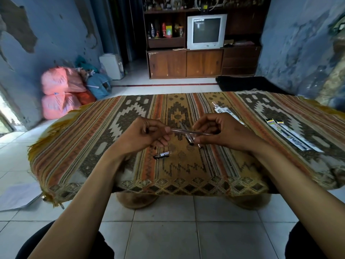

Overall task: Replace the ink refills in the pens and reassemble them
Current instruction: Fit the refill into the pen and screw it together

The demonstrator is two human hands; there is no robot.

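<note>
Over the patterned bench [130, 113], both hands, left hand [143, 135] and right hand [222, 131], pinch one pen [188, 132] lying nine-to-three o'clock between them.

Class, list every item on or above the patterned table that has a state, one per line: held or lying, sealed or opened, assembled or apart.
Left hand: closed on one end of the thin pen part.
Right hand: closed on its other end.
Thin pen part: held level above the table, between both hands.
Pens on the cloth: lying under the hands, partly hidden.
Pen cap: off, lying alone.
Refill packets: lying flat at right; sealed or opened, unclear.
</note>
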